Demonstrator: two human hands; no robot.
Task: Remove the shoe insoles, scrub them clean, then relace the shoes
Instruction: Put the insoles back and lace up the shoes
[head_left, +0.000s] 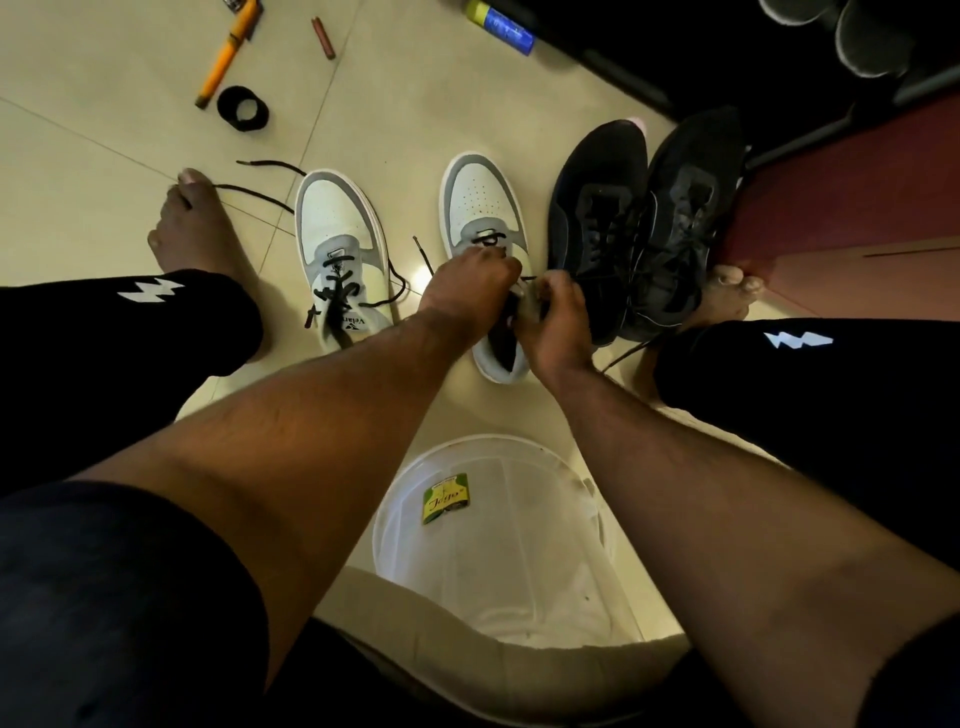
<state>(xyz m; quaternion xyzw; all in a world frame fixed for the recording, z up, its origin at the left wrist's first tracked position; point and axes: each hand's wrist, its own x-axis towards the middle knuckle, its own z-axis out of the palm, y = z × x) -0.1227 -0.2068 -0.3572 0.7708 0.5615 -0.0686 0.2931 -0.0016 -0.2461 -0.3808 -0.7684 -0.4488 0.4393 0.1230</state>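
Observation:
Two white-and-grey sneakers stand on the tiled floor. The left sneaker (340, 249) is partly laced, and its dark lace (260, 195) trails away toward my left foot. Over the right sneaker (480, 200), both hands work at the tongue area. My left hand (467, 283) curls its fingers on the dark lace (422, 254) near the eyelets, and one lace end sticks out to its left. My right hand (553, 317) grips the shoe's tongue and lace from the right side. The insoles are hidden.
A pair of black sneakers (639, 218) leans beside the white pair, against my right foot (727, 296). A clear plastic tub (493, 545) with a green label sits between my knees. An orange tool (228, 52), a black ring (242, 108) and a blue can (506, 26) lie farther off.

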